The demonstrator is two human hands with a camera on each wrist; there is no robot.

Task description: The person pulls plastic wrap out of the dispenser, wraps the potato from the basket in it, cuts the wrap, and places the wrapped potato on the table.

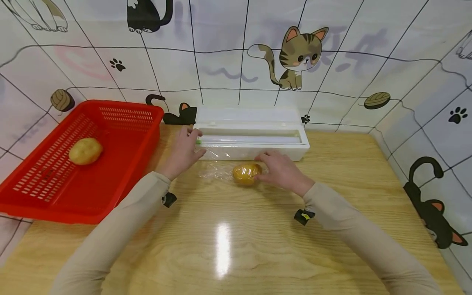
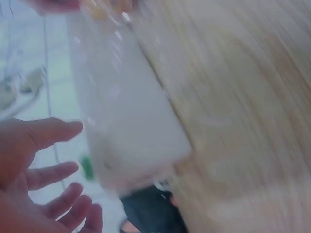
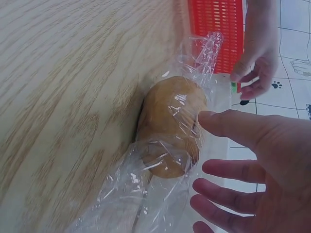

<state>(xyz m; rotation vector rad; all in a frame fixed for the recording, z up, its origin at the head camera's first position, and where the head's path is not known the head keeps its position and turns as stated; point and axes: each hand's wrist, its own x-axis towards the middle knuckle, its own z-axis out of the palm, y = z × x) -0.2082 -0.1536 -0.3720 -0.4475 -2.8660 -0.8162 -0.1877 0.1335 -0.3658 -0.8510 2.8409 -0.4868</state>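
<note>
A potato [image 1: 246, 174] wrapped in clear cling film [image 3: 199, 58] lies on the table in front of a white cling film dispenser [image 1: 254, 153]. Loose film spreads out from both ends of it. My right hand [image 1: 282, 172] is beside the potato, thumb tip right at its wrapped side in the right wrist view and the other fingers spread. At the dispenser's left end is my left hand [image 1: 182, 151], fingers apart and holding nothing. The dispenser's lid [image 1: 247, 114] is raised, and a roll of film [image 1: 250, 139] shows inside.
A red plastic basket [image 1: 121, 180] stands at the left with one unwrapped potato [image 1: 85, 151] in it. Behind the wooden table [image 1: 258, 246] and along its right side runs a cat-patterned wall covering [image 1: 221, 69]. A green piece [image 1: 198, 141] shows at the dispenser's left end.
</note>
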